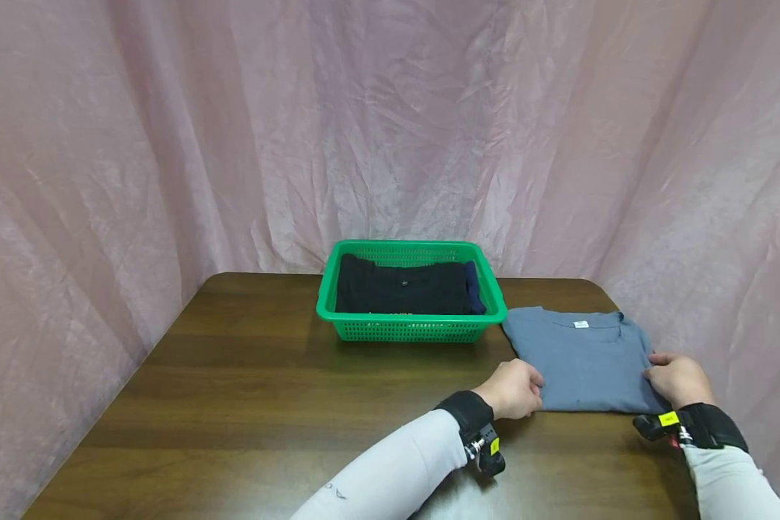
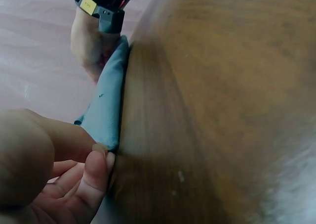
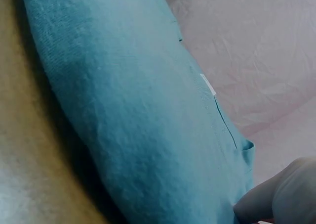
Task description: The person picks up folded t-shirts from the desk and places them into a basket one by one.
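A folded blue-grey T-shirt [image 1: 578,365] lies on the right of the table, its neckline with a white label facing the far side. My left hand [image 1: 512,390] is at the shirt's near left corner; in the left wrist view, thumb and finger pinch the edge of the cloth [image 2: 104,115]. At the right side edge, my right hand [image 1: 679,378] grips the shirt, thumb and fingers bent at the cloth. The right wrist view shows the shirt [image 3: 133,105] close up, with a finger [image 3: 261,199] against its edge; the other fingertips are hidden.
Left of the shirt, near the table's back edge, stands a green plastic basket [image 1: 406,318]. Inside it lie folded black clothing [image 1: 403,289] and a dark blue garment [image 1: 473,285]. The brown wooden table [image 1: 234,404] extends to the left. A pink curtain [image 1: 390,130] hangs behind it.
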The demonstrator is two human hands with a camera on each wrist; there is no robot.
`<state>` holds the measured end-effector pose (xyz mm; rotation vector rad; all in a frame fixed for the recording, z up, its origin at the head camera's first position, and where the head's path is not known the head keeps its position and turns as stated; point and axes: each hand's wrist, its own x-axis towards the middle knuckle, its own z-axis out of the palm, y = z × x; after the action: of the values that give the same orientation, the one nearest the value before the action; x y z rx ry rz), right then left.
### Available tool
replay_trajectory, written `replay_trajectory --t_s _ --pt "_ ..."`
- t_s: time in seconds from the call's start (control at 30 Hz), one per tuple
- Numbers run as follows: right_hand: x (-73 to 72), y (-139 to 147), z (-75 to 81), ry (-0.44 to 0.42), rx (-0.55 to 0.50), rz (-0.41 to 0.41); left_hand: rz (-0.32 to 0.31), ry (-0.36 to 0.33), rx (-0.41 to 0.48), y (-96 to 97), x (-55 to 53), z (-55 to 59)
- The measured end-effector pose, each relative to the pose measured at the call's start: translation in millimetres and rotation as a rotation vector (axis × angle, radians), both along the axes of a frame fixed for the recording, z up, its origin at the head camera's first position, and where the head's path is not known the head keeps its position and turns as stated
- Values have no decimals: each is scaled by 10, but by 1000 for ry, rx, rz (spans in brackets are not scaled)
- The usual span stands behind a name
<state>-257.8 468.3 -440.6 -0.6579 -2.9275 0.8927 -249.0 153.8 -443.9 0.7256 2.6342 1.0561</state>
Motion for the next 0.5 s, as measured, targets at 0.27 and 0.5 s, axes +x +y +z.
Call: replay_trajectory --t_s 0.27,0.5 --pt "121 12 -18 22 22 32 -68 60 -94 6 92 -11" --pt "236 62 -70 22 -3 47 -101 74 -92 -12 197 -22"
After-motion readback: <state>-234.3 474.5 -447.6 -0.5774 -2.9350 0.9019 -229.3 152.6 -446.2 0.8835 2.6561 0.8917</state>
